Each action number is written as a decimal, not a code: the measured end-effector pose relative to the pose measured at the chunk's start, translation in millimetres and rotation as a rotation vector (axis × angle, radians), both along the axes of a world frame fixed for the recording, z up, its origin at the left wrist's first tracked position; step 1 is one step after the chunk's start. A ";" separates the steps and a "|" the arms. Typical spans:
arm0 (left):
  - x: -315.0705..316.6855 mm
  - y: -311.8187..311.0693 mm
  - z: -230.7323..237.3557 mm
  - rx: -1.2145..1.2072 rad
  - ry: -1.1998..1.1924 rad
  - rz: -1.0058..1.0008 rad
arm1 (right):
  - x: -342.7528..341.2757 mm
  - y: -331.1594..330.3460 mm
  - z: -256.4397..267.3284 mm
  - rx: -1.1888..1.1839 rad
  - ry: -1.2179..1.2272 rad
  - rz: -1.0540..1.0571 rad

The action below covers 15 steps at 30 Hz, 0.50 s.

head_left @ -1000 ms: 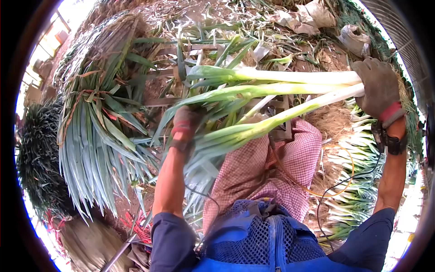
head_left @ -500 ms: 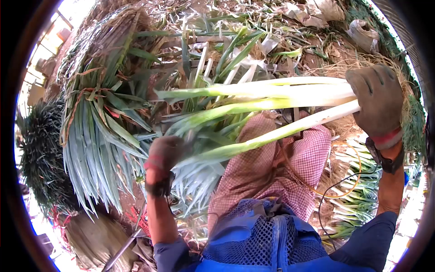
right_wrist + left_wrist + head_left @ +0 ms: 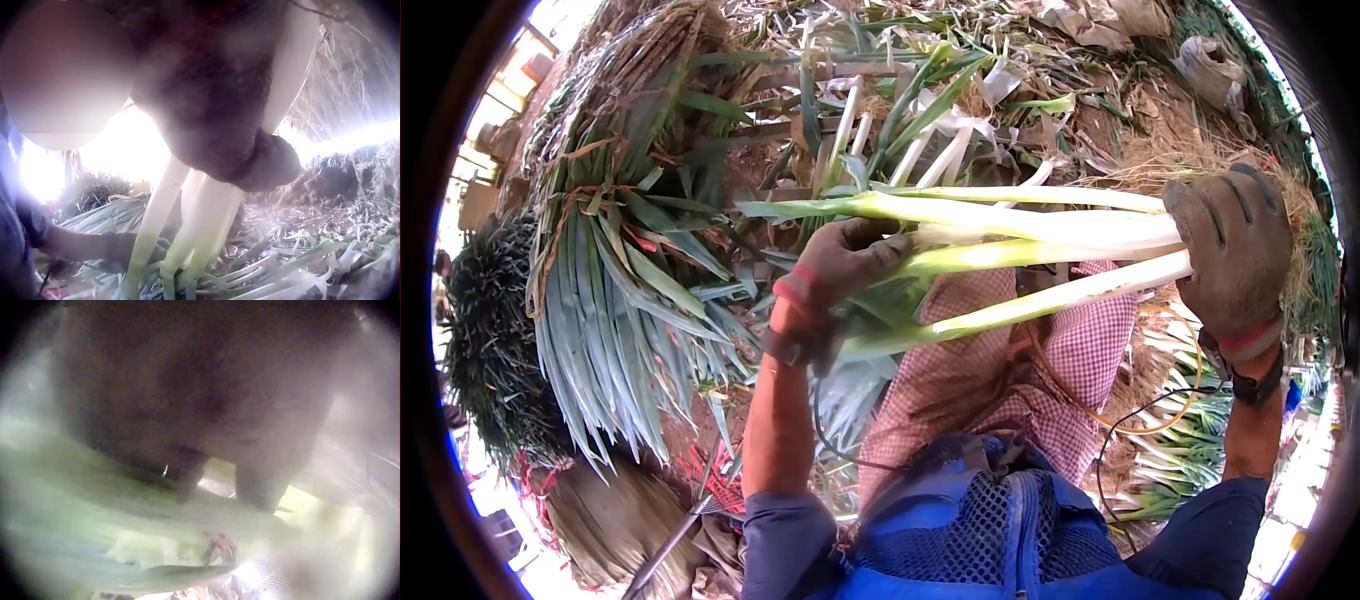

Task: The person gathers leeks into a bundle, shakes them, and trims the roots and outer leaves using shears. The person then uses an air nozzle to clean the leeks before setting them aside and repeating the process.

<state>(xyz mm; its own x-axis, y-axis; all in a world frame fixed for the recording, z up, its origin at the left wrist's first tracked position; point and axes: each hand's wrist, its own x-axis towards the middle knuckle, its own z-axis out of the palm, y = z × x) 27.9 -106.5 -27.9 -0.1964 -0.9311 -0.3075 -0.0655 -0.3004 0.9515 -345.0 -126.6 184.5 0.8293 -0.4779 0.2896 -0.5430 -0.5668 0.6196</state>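
Observation:
Several thick green onions (image 3: 1040,217), white at the root end and green toward the leaves, stretch across in front of the person in the head view. The gloved right hand (image 3: 1230,240) grips their white ends, roots out beyond it. At the green part, the gloved left hand (image 3: 850,262) has its thumb and fingers curled on an upper stalk. Up close in the left wrist view, dark blurred fingertips (image 3: 259,487) lie against a pale green stalk (image 3: 156,540). White shafts (image 3: 203,212) hang down from the right hand in the right wrist view.
A tied bundle of green onions (image 3: 625,310) lies at the left. Rows of white-stemmed onions (image 3: 1180,450) lie at the lower right. Trimmed leaves (image 3: 960,60) litter the ground ahead. A cable (image 3: 1105,470) loops from the right wrist past checked trousers (image 3: 960,350).
The left hand swung out left and down along the leaves, then came back up and right onto the stalks. The right hand keeps its grip, slightly lower in view.

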 end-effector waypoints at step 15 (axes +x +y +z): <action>-15.5 11.9 -9.8 -0.573 -0.627 0.140 | -2.1 -9.5 -13.2 0.035 -0.009 0.011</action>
<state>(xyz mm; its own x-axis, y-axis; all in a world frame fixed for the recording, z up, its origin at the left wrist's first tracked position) 12.4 -94.6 -37.7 -0.0190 -0.9788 0.2042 -0.6277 0.1706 0.7595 -347.0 -136.2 171.3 0.8318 -0.4790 0.2804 -0.5422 -0.5935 0.5948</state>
